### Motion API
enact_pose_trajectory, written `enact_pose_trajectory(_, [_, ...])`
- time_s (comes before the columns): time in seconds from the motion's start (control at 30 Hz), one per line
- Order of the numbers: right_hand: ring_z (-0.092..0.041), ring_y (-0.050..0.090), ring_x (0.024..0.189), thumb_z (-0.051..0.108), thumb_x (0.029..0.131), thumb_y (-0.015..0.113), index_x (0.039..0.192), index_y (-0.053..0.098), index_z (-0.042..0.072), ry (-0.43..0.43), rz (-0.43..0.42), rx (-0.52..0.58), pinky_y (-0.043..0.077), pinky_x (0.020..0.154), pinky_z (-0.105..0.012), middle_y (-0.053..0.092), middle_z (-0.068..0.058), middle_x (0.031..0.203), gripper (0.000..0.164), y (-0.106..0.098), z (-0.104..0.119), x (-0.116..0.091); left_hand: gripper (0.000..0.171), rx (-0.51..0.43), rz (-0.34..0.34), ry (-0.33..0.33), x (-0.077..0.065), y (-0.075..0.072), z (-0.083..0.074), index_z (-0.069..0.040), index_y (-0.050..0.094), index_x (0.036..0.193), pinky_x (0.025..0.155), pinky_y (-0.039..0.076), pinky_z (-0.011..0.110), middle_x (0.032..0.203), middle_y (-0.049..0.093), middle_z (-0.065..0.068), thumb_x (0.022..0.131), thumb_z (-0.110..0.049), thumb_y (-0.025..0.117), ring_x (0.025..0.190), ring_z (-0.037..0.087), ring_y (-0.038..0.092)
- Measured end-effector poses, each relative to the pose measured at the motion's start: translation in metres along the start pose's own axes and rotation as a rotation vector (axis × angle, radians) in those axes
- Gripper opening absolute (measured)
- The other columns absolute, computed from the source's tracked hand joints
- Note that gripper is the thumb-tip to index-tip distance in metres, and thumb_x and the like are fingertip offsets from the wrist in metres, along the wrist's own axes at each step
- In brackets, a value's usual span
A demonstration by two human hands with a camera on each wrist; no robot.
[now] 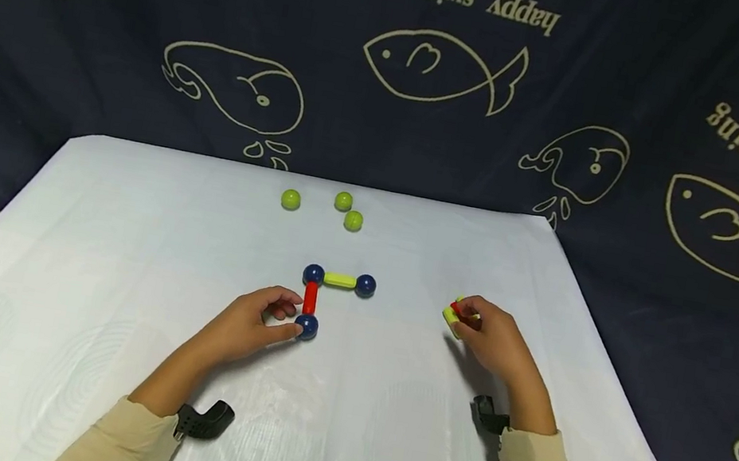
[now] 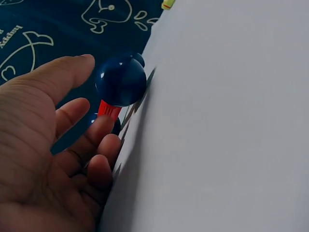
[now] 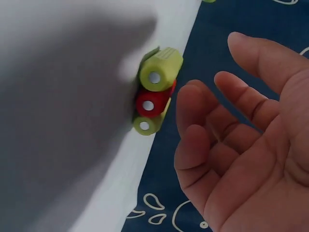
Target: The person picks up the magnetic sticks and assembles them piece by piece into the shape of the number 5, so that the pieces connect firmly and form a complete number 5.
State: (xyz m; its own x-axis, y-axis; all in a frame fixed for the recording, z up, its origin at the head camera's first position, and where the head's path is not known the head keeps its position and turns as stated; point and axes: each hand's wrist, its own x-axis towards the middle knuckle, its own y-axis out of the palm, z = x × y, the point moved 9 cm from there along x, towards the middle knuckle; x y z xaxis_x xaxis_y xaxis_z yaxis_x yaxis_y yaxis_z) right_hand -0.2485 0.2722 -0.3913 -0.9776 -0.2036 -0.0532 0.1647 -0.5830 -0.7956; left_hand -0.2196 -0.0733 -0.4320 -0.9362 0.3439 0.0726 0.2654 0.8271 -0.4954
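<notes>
An L of magnetic pieces lies on the table in the head view: a corner blue ball point(image 1: 314, 275), a red rod point(image 1: 310, 298) to a near blue ball point(image 1: 307, 326), and a yellow-green rod point(image 1: 340, 281) to a right-hand blue ball point(image 1: 365, 286). My left hand point(image 1: 253, 321) is beside the red rod, thumb and fingers spread around the near ball without gripping it. To the right, my right hand point(image 1: 496, 339) hovers by a small bunch of rods. The right wrist view shows a yellow-green rod point(image 3: 161, 70), a red rod point(image 3: 148, 104) and another yellow-green rod point(image 3: 146, 125) side by side, apart from the loosely bent fingers.
Three green balls, a left one point(image 1: 290, 199), a back one point(image 1: 343, 201) and a front one point(image 1: 353, 221), lie towards the far edge of the white-covered table point(image 1: 124, 224). Behind it hangs a dark cloth point(image 1: 329, 119) with fish drawings.
</notes>
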Motion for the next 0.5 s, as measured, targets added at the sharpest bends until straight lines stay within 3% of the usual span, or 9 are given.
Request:
enact_pose_trajectory(0.17, [-0.025,0.059,0.092,0.013,0.094,0.069,0.116,0.061,0.000,-0.033,0.013,-0.040,0.049,0.075,-0.038,0.064,-0.010,0.102,0.027,0.008,0.000,0.000,0.039,0.032,-0.014,0.050,-0.001,0.001,0.003,-0.009,0.064,0.123,0.079,0.049,0.031,0.103,0.065,-0.003,0.088,-0.020,0.077,0.092,0.016,0.058])
enact_pose_trajectory(0.33, [-0.027,0.059,0.099,0.012,0.094,0.069,0.121,0.060,-0.003,-0.042,0.021,-0.045,0.049,0.083,-0.043,0.061,-0.014,0.110,0.032,0.016,0.003,-0.002,0.036,0.064,-0.028,0.076,-0.002,0.002,0.001,-0.010,0.065,0.122,0.077,0.048,0.031,0.102,0.066,-0.004,0.088,-0.019,0.077,0.089,0.015,0.058])
enact_pose_trajectory(0.5, [-0.025,0.058,0.097,0.011,0.094,0.069,0.120,0.061,-0.001,-0.056,0.035,-0.033,0.049,0.080,-0.041,0.061,-0.013,0.109,0.030,0.021,0.009,-0.001,0.035,0.117,-0.044,0.090,-0.002,0.001,-0.002,-0.012,0.066,0.121,0.076,0.049,0.032,0.100,0.065,-0.005,0.089,-0.019,0.076,0.088,0.014,0.057])
